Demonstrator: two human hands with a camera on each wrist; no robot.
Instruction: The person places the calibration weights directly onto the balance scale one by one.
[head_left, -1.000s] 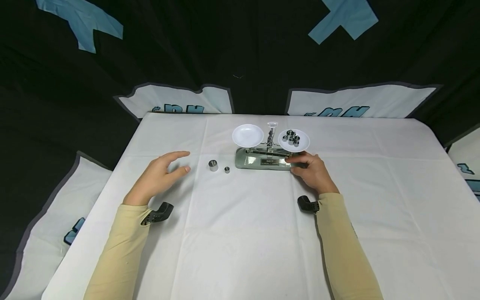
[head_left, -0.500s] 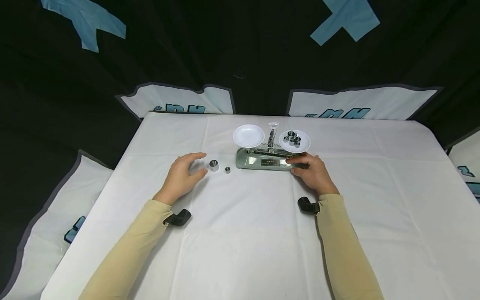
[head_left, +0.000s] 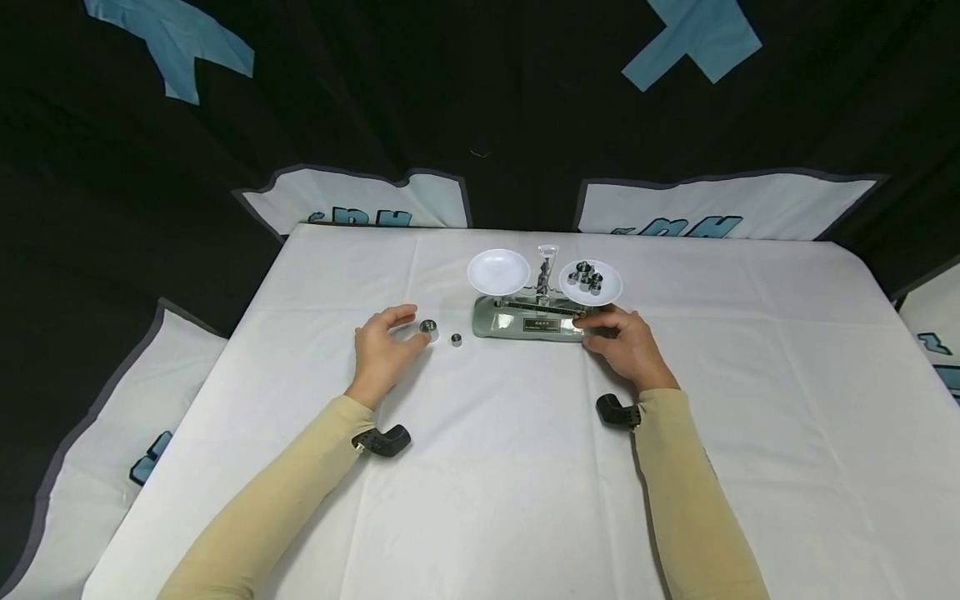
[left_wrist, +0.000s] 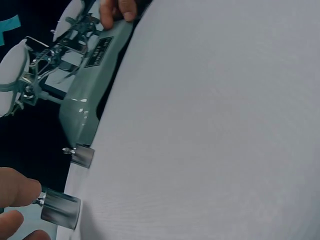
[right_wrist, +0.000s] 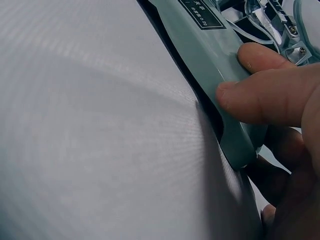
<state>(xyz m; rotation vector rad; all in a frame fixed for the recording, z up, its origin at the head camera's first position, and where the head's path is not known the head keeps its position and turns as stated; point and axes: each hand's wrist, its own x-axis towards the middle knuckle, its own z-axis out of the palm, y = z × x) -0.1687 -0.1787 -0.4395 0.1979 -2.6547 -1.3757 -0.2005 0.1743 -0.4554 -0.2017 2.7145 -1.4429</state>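
A pan balance (head_left: 525, 325) with a grey-green base stands on the table, its two white pans raised. My right hand (head_left: 626, 346) grips the right end of the base, thumb (right_wrist: 245, 102) on its front face and other fingers over the top and around the end. Left of the balance stand a larger silver weight (head_left: 428, 327) and a smaller one (head_left: 456, 340), both with knobs. My left hand (head_left: 382, 354) is at the larger weight, thumb and index finger spread apart. A fingertip comes right up to the weight's knob (left_wrist: 38, 201) in the left wrist view.
Several small silver weights (head_left: 585, 277) sit on the right pan (head_left: 611, 289); the left pan (head_left: 498, 272) bears nothing. A white cloth (head_left: 487, 483) covers the table. Behind it hangs a dark curtain (head_left: 375, 100) with blue and white patches.
My left hand has moved right, from beside the weights to the larger one, its fingers still apart. The right hand keeps its grip on the balance, which has stayed in place.
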